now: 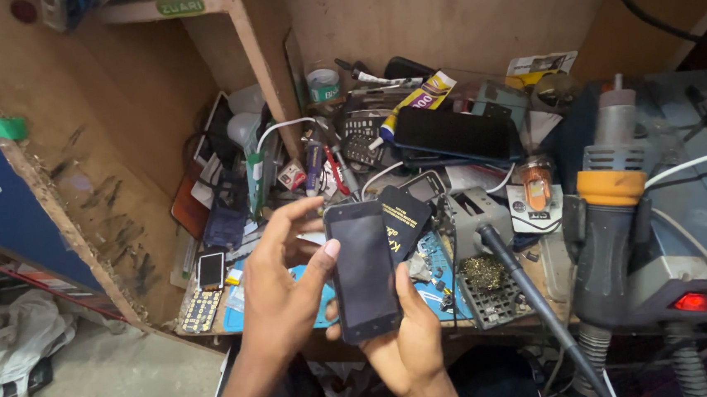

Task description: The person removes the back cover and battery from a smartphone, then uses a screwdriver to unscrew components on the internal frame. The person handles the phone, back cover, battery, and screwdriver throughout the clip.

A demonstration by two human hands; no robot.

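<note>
- While my right hand (410, 348) cradles the black phone (363, 270) from below, fingers closed round its lower edge, my left hand (281, 290) is half open, thumb pressed on the phone's left side and the other fingers curled loose above it.
- The phone stands upright in front of me, screen dark, held above the near edge of the workbench (511, 316).
- To do this well, I judge I should keep the lower grip firm and press lightly with the thumb, so the phone does not twist.
- A black card (405, 217) sits just behind the phone, tucked against it.
- A blue mat (438, 288) lies underneath.
- Right of that, a hot-air tool (607, 214) stands in its holder.
- Far back lies a larger dark phone (453, 136).
- On the left, a small keypad phone (203, 300).
</note>
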